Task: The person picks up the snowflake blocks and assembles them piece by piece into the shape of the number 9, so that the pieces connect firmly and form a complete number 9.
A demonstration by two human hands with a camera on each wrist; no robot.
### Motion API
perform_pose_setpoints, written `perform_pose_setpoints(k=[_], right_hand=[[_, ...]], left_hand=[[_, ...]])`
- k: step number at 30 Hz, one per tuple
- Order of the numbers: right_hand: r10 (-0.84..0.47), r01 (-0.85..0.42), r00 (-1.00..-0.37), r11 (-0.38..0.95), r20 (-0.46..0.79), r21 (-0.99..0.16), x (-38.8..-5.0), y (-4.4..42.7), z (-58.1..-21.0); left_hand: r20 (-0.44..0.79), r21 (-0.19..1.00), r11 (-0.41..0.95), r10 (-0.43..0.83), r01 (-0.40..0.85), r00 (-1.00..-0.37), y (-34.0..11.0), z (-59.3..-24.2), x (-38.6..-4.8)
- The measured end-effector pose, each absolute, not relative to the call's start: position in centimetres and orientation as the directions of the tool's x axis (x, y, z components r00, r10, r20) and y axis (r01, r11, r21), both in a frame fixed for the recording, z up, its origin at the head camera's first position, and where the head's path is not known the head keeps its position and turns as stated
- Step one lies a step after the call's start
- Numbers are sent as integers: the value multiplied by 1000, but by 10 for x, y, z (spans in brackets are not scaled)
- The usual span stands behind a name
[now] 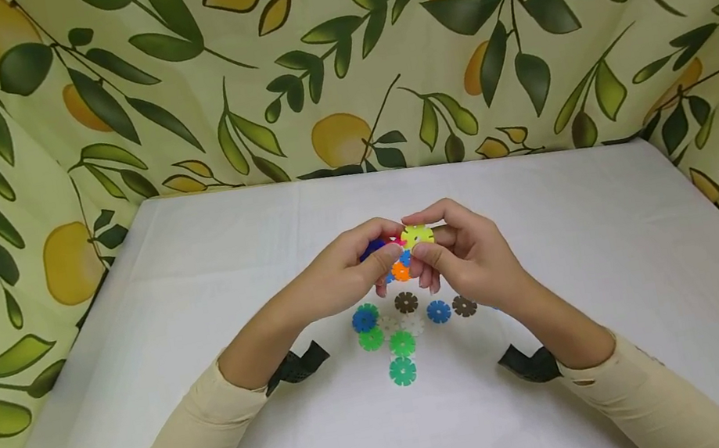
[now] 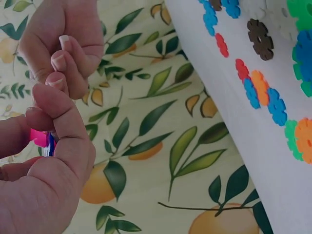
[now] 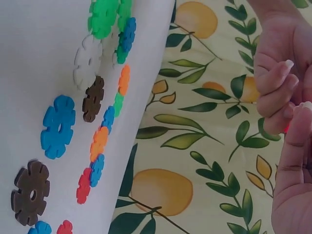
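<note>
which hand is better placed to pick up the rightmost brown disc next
Probably the right hand: though pinching a yellow disc, it's nearer that brown disc than the left hand.

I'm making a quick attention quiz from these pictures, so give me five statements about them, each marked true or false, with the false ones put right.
1. The right hand pinches a yellow notched disc. True.
2. The left hand holds nothing. False: the left hand holds a pink disc.
3. On the tabletop, a blue disc lies between two brown discs. True.
4. The loose disc nearest the person is brown. False: it is a teal-green disc.
5. The curtain is plain white. False: the curtain shows orange-yellow fruit and green leaves.
</note>
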State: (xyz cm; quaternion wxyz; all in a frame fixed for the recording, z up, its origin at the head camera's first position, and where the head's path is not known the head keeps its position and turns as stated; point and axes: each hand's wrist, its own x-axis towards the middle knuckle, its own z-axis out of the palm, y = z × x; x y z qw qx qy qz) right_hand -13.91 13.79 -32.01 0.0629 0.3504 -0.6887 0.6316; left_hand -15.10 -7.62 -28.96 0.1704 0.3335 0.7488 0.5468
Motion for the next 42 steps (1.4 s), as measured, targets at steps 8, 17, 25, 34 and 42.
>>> perform_pose_setpoints(k=[8,17,25,34,42], right_hand=[[-436,-541,-756,-3,488,-841,-135,136,-320],[-481,-543,-731,-20,484,-840,-142,131,-324],[-553,-516,-759,188,344,-836,-151,129,-337],[-867,-771,-498,456,-26,-445,-136,106,-361],[-844,-807,-532,484,60,-338,-133,106,-367]], left_hand=[[84,920,220,699,325,-711,-77,-290,-147],[84,888,261,717,378,-692,-89,-287,-156],[105,873,297,661,387,-743,-115,-272,-162],[152,979,-14,724,206,-673,-124,-264,-165],[120,993,-87,730,82,-673,-117,-264,-164]])
